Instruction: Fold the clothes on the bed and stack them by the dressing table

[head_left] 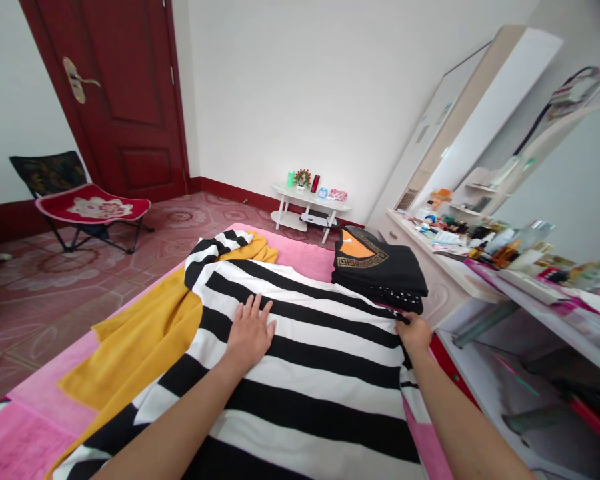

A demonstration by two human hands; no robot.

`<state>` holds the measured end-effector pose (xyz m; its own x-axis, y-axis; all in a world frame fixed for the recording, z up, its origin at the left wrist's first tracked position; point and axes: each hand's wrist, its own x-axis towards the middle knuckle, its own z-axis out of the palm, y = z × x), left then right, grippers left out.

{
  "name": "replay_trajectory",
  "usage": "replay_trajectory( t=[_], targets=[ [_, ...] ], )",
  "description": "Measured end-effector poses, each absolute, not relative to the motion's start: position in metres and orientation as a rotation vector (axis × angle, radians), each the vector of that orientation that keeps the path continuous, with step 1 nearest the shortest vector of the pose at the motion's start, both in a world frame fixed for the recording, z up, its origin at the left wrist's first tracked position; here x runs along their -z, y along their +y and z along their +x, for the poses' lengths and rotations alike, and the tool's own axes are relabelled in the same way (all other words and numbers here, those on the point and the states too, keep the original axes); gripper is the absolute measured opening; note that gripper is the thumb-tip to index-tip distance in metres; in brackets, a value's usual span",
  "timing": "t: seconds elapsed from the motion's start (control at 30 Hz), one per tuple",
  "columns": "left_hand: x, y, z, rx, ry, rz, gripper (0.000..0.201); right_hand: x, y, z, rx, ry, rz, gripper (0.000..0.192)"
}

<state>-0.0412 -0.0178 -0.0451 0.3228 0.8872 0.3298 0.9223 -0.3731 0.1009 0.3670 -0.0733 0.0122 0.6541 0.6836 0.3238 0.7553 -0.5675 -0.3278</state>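
Observation:
A black-and-white striped sweater (325, 363) lies spread out in front of me on a pink bed cover (305, 260). My left hand (251, 333) rests flat on its upper left part, fingers stretched out. At the sweater's right shoulder, my right hand (414, 332) pinches the edge of the fabric. Under the sweater's left side lies a mustard-yellow garment (145, 340), partly covered. A stack of folded black clothes (400, 263), the top one with a gold pattern at the neck, sits just beyond the right shoulder.
A white dressing table (467, 280) crowded with bottles runs along the right. Past the bed stands a small white table (300, 195) with a plant and small items. A folding chair (93, 203) with a red seat is at left, near a dark red door (125, 100).

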Motion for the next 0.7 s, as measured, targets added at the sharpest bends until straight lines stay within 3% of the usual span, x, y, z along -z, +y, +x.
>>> replay_trajectory(
  t=[0.17, 0.27, 0.37, 0.7],
  targets=[
    [0.045, -0.017, -0.042, 0.529, -1.711, -2.483, 0.053, -0.007, -0.069, 0.309, 0.340, -1.168, -2.397, 0.066],
    [0.045, -0.017, -0.043, 0.532, -1.721, -2.498, 0.054, 0.002, -0.076, 0.257, 0.355, -1.612, -2.175, 0.062],
    [0.046, -0.018, -0.044, 0.547, -1.714, -2.519, 0.054, 0.019, -0.089, 0.224, 0.102, -2.073, -2.090, 0.057],
    [0.027, 0.007, -0.023, 0.667, -1.351, -2.890, 0.036, 0.036, -0.095, 0.213, 0.161, -1.998, -2.202, 0.057]
  ],
)
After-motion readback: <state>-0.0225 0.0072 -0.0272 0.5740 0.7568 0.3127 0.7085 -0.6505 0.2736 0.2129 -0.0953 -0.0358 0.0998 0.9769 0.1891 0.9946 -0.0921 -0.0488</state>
